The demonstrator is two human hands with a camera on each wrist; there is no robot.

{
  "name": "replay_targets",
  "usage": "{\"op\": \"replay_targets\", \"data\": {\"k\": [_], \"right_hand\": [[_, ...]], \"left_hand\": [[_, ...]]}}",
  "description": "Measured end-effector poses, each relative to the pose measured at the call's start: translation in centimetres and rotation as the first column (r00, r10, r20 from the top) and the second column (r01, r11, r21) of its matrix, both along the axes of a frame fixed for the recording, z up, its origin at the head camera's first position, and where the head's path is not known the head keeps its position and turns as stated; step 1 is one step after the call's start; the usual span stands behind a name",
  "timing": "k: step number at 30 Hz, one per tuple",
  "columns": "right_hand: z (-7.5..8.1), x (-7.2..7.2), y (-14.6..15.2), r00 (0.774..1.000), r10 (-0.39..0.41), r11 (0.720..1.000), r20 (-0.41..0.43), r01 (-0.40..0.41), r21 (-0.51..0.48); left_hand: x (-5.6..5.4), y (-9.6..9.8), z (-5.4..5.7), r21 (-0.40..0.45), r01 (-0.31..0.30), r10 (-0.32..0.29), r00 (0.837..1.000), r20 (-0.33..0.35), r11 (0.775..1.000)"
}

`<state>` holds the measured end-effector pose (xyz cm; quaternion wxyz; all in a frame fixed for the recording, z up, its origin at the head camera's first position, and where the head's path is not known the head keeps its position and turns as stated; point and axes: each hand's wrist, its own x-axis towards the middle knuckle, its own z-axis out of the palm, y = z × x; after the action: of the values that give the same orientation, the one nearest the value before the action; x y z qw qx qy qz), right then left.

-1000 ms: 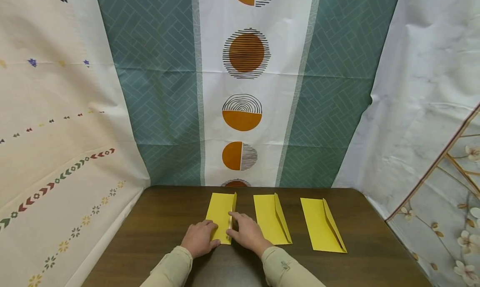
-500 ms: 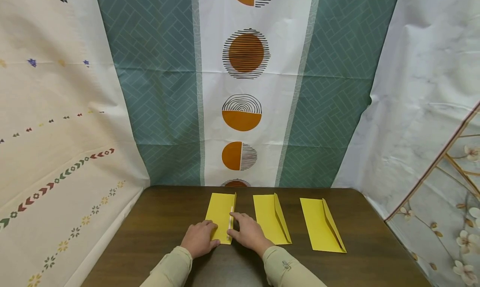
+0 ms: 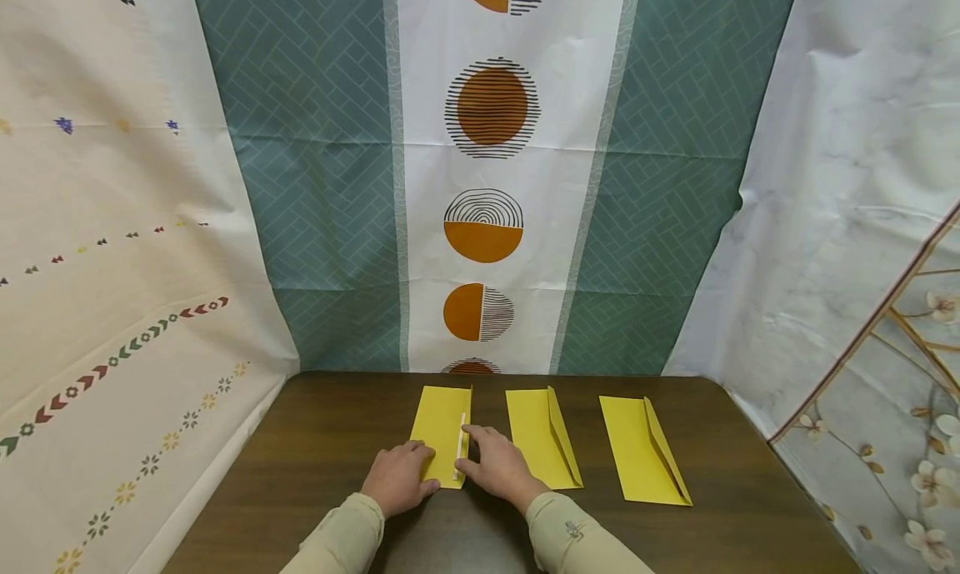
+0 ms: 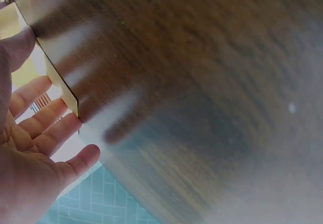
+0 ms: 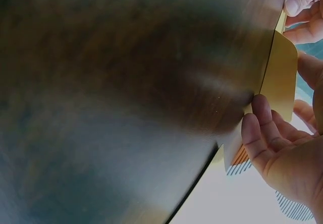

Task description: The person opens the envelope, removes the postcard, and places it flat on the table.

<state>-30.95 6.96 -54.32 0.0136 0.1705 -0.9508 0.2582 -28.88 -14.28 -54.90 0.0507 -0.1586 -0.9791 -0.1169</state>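
Note:
A yellow envelope (image 3: 438,416) lies at the left of the row, with a white strip (image 3: 460,447) along its right side. My left hand (image 3: 397,476) rests on this envelope's lower left part, its fingers spread. At the right side, my right hand (image 3: 495,467) touches the flap, index finger ahead and thumb nearer me. Seen from the right wrist, the flap (image 5: 280,72) stands up from the table between the thumb and fingers. From the left wrist, relaxed fingers (image 4: 58,133) reach the envelope's edge.
Two more yellow envelopes, a middle one (image 3: 534,432) and a right one (image 3: 637,453), lie to the right with flaps partly raised. All rest on a dark wooden table (image 3: 330,441). Patterned cloth (image 3: 330,224) hangs behind and at both sides.
My right hand has shifted slightly right with the flap, and more of the white strip on the left envelope shows. My left hand stays in place.

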Motion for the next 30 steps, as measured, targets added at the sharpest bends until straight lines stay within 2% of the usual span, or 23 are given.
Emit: {"op": "replay_targets", "data": {"k": [19,30], "right_hand": [[0.02,-0.03,0.15,1.000,-0.019,1.000,0.009,0.019,0.016],[-0.15,0.09,0.42,0.995,-0.033,0.994,-0.091,0.042,0.100]], "left_hand": [[0.11,-0.03,-0.24,0.012,0.006,-0.006,1.000,-0.006,1.000],[0.00,-0.03,-0.40,0.018,0.002,-0.001,1.000,-0.017,1.000]]}}
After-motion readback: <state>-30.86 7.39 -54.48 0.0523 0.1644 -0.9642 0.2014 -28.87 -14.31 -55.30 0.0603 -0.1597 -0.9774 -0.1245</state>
